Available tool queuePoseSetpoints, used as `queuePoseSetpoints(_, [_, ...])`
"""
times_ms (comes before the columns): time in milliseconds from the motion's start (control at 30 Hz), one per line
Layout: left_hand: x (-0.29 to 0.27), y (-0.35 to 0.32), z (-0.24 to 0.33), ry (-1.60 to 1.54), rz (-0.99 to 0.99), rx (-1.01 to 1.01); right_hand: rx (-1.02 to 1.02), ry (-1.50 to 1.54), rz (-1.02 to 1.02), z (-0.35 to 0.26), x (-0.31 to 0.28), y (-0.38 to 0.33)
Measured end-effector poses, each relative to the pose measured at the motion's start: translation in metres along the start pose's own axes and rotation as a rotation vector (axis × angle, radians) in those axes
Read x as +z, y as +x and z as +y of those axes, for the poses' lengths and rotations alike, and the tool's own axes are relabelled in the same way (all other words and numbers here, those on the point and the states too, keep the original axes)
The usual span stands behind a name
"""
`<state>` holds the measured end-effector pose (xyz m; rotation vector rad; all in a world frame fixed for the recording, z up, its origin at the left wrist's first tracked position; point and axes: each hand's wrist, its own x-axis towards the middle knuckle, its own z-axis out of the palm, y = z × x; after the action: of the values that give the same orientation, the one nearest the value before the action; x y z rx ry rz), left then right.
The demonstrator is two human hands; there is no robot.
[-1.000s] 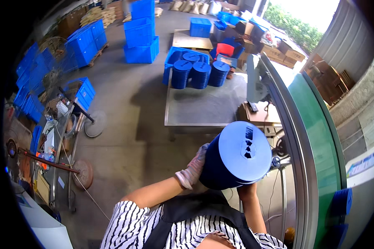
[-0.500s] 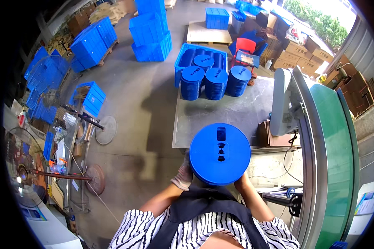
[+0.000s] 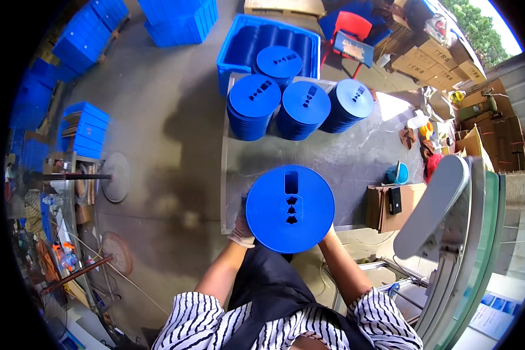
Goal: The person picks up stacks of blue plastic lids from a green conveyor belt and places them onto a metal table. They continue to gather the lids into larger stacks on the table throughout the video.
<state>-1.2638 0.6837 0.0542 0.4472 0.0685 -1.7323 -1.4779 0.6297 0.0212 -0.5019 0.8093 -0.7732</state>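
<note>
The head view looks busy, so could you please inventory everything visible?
Held slotted disc: one, blue, centre
Metal table: one, grey, centre
Disc stacks: four, blue, table's far end
Disc-filled crate: one, blue, beyond the table
Other crates: several, blue, upper left
Chair: one, red, upper right
Cartons: several, brown, upper right
Small bucket: one, turquoise, table's right side
Cardboard pile: one, brown, table's near right corner
Small box: one, black, on the cardboard pile
Rounded panel: one, grey, right
Conveyor: one, green, far right
Round stand bases: two, grey and brownish, left
Small clutter: uncountable, mixed, edges
Apron: one, black, bottom centre
Striped sleeves: two, black and white, bottom
Left hand: one, light glove, disc's left edge
Right hand: one, mostly hidden, disc's right edge
</note>
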Motion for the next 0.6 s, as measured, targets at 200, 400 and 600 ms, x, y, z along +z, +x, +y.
queuePoseSetpoints(200, [-0.098, 0.131, 0.029, 0.019, 0.135, 0.057, 0.11, 0.179, 0.056, 0.039, -0.064, 0.145])
queuePoseSetpoints(400, [-0.147, 0.194, 0.04, -0.108, 0.208, 0.058, 0.179, 0.4, 0.062, 0.043, -0.07, 0.229])
queuePoseSetpoints(600, [-0.158, 0.226, 0.042, -0.068, 0.157, 0.025, 0.018, 0.314, 0.048, 0.073, -0.125, 0.277])
